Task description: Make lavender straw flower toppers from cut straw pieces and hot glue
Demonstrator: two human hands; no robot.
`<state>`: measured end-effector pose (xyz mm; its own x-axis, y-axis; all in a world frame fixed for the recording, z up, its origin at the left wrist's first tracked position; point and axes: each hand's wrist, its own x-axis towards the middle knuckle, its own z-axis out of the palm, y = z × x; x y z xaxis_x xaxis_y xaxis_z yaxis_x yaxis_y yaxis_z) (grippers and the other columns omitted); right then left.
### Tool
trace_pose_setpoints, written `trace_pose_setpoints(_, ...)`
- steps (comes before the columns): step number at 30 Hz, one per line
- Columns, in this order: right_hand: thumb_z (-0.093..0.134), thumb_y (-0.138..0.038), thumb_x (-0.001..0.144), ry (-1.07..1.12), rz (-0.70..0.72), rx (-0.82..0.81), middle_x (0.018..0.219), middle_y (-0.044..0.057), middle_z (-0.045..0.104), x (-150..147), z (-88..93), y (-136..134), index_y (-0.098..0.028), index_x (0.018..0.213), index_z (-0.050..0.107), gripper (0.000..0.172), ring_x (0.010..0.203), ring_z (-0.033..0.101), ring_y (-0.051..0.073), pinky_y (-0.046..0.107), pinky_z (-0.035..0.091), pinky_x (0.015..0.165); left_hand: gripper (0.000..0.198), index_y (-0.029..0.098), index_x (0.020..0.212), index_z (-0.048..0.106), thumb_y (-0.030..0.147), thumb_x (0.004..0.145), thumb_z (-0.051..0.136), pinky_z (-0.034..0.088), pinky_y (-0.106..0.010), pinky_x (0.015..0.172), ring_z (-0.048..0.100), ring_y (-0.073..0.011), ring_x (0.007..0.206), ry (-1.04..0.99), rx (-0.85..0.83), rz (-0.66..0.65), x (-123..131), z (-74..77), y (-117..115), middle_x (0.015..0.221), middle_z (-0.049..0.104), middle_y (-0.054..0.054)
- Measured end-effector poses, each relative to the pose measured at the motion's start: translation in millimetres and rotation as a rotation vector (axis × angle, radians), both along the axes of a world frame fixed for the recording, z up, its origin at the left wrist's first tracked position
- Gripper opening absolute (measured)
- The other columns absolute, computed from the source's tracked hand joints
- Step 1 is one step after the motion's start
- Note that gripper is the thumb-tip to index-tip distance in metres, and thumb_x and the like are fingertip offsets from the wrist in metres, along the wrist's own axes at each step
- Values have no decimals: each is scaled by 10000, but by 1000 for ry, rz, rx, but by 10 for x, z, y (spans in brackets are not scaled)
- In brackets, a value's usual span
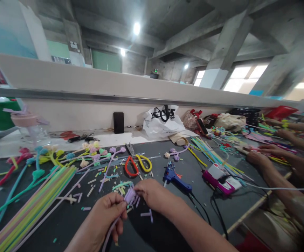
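Observation:
My left hand point(107, 213) is closed, thumb and fingers pinching a long lilac pipe cleaner point(109, 233) that trails down towards me. At its upper end is a small lilac cluster point(130, 196), which the fingertips of my right hand point(148, 194) pinch from the other side. Short cut lilac pieces point(148, 214) lie just below the hands, and more pastel bits are scattered beyond them. Scissors point(137, 164) with one red and one yellow handle rest spread on the table above my hands. A blue glue gun point(177, 178) lies right of my right wrist.
Long pastel pipe cleaners point(36, 206) lie bundled at left, near finished fuzzy flowers point(94, 150). A purple-and-white power strip point(222, 180) with cables sits at right. Along the back are a phone point(118, 122), a white bag point(162, 122) and a jar point(31, 129). Other people's hands point(258, 157) work at far right.

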<state>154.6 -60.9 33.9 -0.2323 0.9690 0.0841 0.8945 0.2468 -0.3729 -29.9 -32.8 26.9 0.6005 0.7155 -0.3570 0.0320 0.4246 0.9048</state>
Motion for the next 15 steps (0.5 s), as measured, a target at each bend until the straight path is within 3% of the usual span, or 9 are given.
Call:
trace_pose_setpoints(5,535,-98,739,-10,25,55,789,14,647,-91,-43,59,-187,805,638,151,719,568,135,203,366,617,248,176,616,472,363,670,627,304,-147,252,432,-66,251,135,153,42,38,-98,21,442,547,50)
trace_pose_setpoints(10,534,-233,815,-80,78,87,759,2,655,-130,-119,45,-199,795,634,107,749,582,139,216,361,638,315,183,574,463,442,679,610,297,-144,258,414,-78,231,212,181,19,9,-214,52,338,494,49)
trace_pose_setpoints(15,493,-193,847,-74,-53,150,839,14,677,47,59,-166,-225,891,652,168,837,578,151,264,364,763,383,180,550,465,512,636,637,277,-134,272,397,-72,221,207,132,-2,-15,-206,58,299,498,22)
